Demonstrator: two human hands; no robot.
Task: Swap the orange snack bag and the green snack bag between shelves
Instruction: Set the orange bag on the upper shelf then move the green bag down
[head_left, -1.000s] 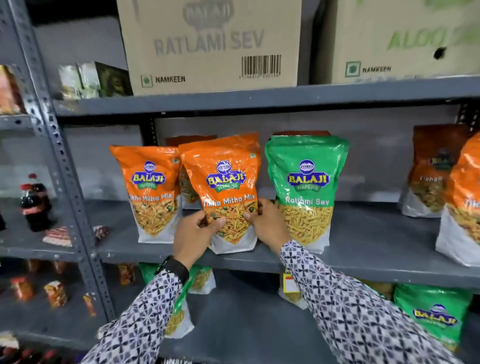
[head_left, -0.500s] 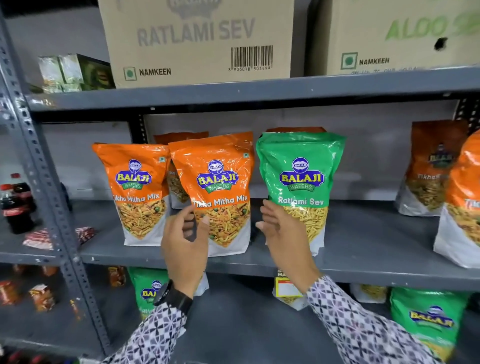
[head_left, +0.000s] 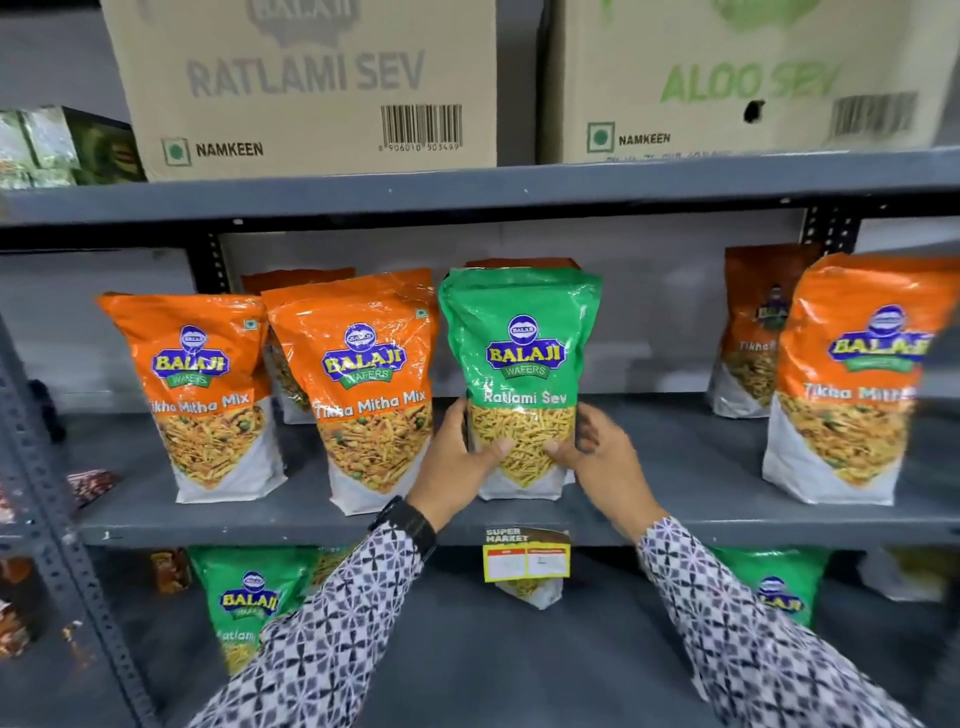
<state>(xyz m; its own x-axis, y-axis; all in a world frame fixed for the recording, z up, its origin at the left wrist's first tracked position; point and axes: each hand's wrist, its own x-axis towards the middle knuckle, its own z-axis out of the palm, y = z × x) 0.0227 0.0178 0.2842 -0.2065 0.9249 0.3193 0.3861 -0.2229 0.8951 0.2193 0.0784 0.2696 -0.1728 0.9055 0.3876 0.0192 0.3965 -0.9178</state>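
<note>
I have both hands on the green snack bag (head_left: 522, 374); my left hand (head_left: 454, 465) wraps its lower left edge, thumb across the clear window, and my right hand (head_left: 597, 460) clamps the lower right edge, thumb on the front, so each grip is closed on that bag; the bag stands upright on the middle shelf (head_left: 675, 514), its base on the shelf surface; at its 9 o'clock, just beside it, stands the orange snack bag (head_left: 371, 395), upright; further toward 9 o'clock is a second orange bag (head_left: 208, 395); at 3 o'clock, well apart, another orange bag (head_left: 852, 379); at 12 o'clock, on the shelf above, a cardboard box (head_left: 306, 88) marked Ratlami Sev; at 6 o'clock a yellow price tag (head_left: 525, 558) hangs from the shelf edge.
</note>
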